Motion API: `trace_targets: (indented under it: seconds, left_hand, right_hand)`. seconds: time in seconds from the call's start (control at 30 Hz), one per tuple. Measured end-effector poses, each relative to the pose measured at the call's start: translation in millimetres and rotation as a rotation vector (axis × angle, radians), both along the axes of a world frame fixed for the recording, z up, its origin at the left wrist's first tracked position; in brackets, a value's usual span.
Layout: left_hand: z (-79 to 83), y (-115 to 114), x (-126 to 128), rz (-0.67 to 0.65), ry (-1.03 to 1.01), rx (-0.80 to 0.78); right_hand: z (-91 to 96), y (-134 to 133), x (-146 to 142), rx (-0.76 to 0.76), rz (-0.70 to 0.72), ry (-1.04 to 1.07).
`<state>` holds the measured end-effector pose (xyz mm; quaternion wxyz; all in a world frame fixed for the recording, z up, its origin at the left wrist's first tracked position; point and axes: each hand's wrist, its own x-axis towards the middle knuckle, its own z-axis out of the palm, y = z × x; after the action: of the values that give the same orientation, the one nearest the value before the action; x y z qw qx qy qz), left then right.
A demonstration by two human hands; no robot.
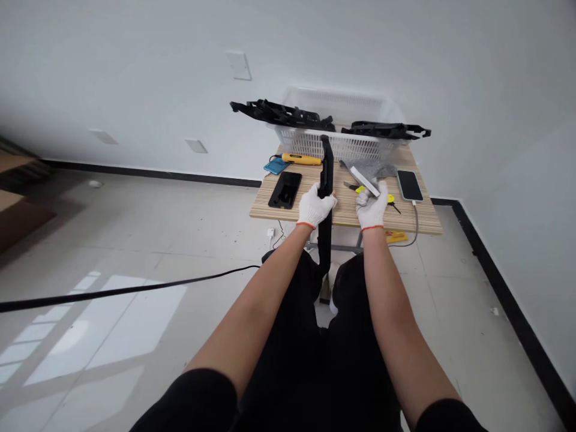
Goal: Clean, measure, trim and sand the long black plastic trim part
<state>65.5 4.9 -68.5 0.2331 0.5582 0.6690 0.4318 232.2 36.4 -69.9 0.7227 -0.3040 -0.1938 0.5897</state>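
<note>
My left hand (314,207), in a white knit glove, is closed around a long black plastic strip (327,162). The strip runs from the table's far side down past its front edge to between my knees. In my right hand (372,209), also gloved, is a narrow white bar (364,181), tilted up and to the left. Under that hand lies a yellow-handled cutter (390,198), partly covered. Grey plastic wrapping (384,170) lies just behind the bar.
A white plastic basket (306,144) against the wall holds several black parts (288,115) that stick out over its rim. On the wooden table (346,216) lie a yellow pen-like tool (301,159), a blue packet (276,165), a black phone (285,190) and a cabled phone (409,185).
</note>
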Motion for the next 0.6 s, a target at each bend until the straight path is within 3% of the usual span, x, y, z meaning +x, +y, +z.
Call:
trace_targets:
  seconds: [0.43, 0.6]
  left_hand:
    - [-5.7, 5.6, -1.9, -0.005, -0.02, 0.001]
    - [-11.3, 10.2, -2.6, -0.177, 0.14, -0.03]
  right_hand:
    - [-10.2, 1.3, -15.2, 0.093, 0.079, -0.191]
    - [-19.8, -4.1, -24.1, 0.15, 0.357, -0.379]
